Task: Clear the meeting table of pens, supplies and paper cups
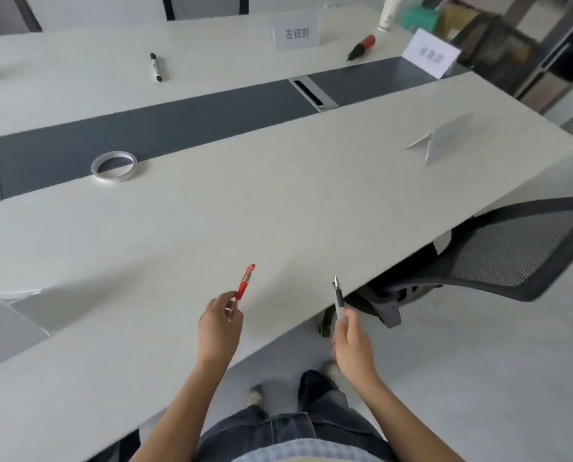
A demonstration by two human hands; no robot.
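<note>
You are mid-collection: your left hand pinches a red pen over the table, and your right hand grips a grey pen at its edge. Tape roll, markers and paper cup lie farther off; stow the pens first.

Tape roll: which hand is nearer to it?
Left. The left hand, holding the red pen, is over the table, right of the tape roll and nearer the person. The right hand, holding the grey pen, is farther right.
</note>
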